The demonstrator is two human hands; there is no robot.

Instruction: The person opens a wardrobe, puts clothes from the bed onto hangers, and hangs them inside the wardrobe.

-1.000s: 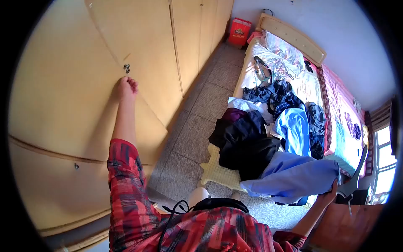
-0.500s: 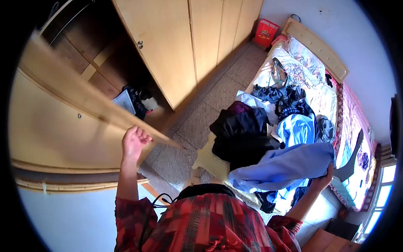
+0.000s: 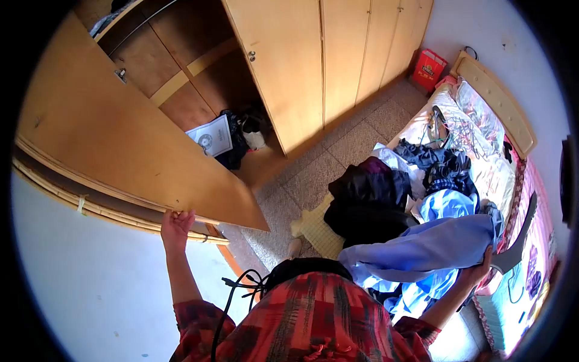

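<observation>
Red bag [image 3: 429, 67]: print unreadable | right hand [image 3: 478, 273]: blue garment [image 3: 431, 242] | left hand [image 3: 176, 230]: door [image 3: 142, 154]

This looks like a bedroom in a home. A bed [image 3: 494, 172] with a cream headboard [image 3: 497, 102] and a patterned pillow [image 3: 480, 111] stands against a pale wall [image 3: 512, 51], clothes [image 3: 371, 211] heaped at its near end. Across the tiled floor [image 3: 356, 142] runs a long wooden wardrobe [image 3: 283, 72] with a row of tall doors, one swung open, showing a hanging rail [image 3: 142, 26] inside.
</observation>
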